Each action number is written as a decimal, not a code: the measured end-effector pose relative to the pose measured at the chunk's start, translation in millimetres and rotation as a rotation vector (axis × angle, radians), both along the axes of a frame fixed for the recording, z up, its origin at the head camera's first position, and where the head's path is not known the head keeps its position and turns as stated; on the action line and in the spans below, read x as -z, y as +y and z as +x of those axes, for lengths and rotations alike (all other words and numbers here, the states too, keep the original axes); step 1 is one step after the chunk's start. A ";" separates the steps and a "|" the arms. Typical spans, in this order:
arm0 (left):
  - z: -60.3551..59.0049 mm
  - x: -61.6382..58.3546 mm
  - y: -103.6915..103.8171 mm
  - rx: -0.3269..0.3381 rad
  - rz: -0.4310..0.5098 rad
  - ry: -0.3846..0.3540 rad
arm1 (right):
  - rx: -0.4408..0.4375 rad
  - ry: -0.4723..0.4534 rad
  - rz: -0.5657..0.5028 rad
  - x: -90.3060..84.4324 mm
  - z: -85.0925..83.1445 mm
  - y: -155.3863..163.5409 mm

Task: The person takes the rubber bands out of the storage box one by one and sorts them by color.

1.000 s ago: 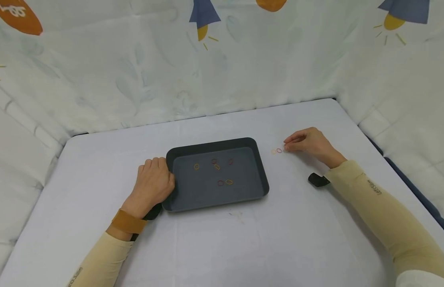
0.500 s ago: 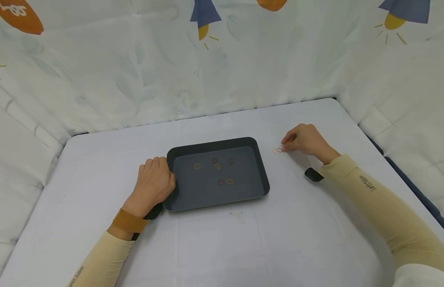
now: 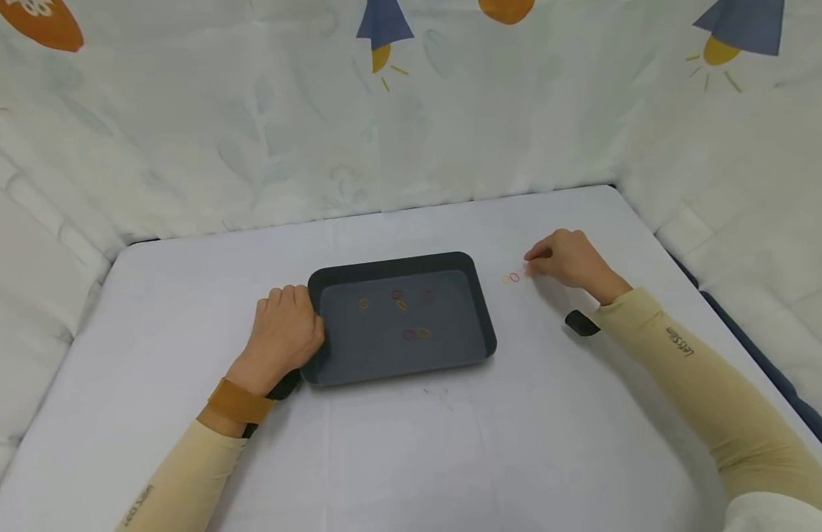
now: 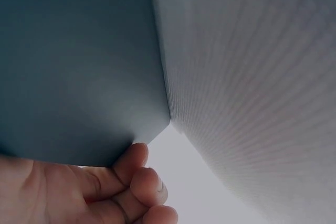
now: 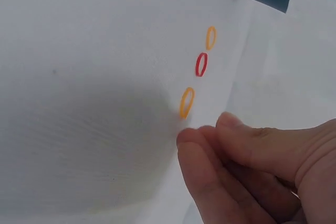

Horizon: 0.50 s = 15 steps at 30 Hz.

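Observation:
My left hand (image 3: 286,330) grips the left wall of the dark grey tray (image 3: 485,325); in the left wrist view its fingers (image 4: 137,156) curl at the tray's edge. Several small red and yellow-orange rubber bands, such as this orange rubber band (image 3: 363,304), lie scattered inside the tray. To the right of the tray, my right hand (image 3: 570,260) hovers low over the table, fingers bent and nothing visible between them. Just past its fingertips lies an orange rubber band (image 5: 187,103), in a row with a red rubber band (image 5: 201,64) and another orange rubber band (image 5: 211,38).
A white cloth covers the table (image 3: 397,458). Printed fabric (image 3: 450,125) hangs behind and along the sides. A black wrist-camera piece (image 3: 581,324) sits under the right forearm. Faint marks show on the cloth in front of the tray.
My right hand first shifts slightly left and down to the table beside the two bands, then lifts back a little, a third band showing faintly at its fingertips. My left hand stays on the tray.

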<state>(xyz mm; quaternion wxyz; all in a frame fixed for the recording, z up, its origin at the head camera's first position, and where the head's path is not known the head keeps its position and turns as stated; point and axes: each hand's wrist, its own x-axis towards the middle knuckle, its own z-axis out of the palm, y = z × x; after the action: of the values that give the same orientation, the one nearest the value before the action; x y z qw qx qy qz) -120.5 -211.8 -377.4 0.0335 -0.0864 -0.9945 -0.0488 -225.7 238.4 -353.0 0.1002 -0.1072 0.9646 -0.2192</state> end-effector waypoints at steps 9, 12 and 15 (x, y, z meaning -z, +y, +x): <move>-1.2 -0.7 -1.5 -0.009 0.005 -0.014 | -0.049 0.096 -0.175 -16.5 15.1 -26.8; -2.0 -0.4 -1.3 -0.011 0.010 -0.025 | -0.070 0.051 -0.292 -24.3 22.6 -42.4; -2.8 -1.0 -1.3 -0.010 0.014 -0.040 | -0.111 0.063 -0.346 -29.2 29.9 -56.8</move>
<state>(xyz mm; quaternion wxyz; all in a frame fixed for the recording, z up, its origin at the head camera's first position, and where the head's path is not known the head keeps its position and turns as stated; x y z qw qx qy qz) -123.3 -213.1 -376.4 0.0145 -0.0801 -0.9950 -0.0576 -195.8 181.6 -323.8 0.0620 -0.1826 0.9078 -0.3725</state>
